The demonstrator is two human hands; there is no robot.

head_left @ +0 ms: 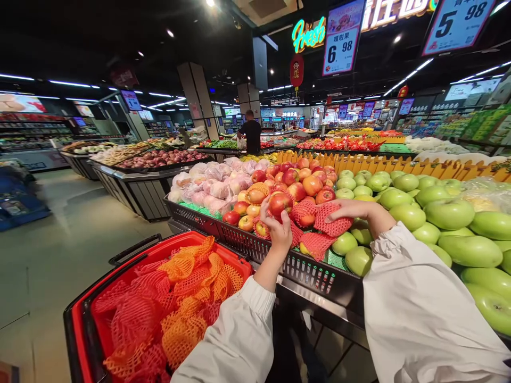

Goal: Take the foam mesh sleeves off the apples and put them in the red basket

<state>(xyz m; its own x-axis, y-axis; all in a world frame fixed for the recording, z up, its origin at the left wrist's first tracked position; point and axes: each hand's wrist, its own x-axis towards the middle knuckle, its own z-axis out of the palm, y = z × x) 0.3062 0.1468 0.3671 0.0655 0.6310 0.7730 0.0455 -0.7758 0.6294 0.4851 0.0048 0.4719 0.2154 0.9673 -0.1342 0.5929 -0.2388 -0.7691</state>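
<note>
Red apple (280,202) in left hand (281,238), "Fresh" lettering (308,35) (turquoise), "6.98" sign (341,45) overhead.

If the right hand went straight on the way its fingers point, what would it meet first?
Past the red foam net it touches, the right hand would probably first meet the round apple in red foam netting; depth is unclear.

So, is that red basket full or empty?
Well filled: red and orange foam nets are heaped inside the basket, hiding its bottom.
</note>
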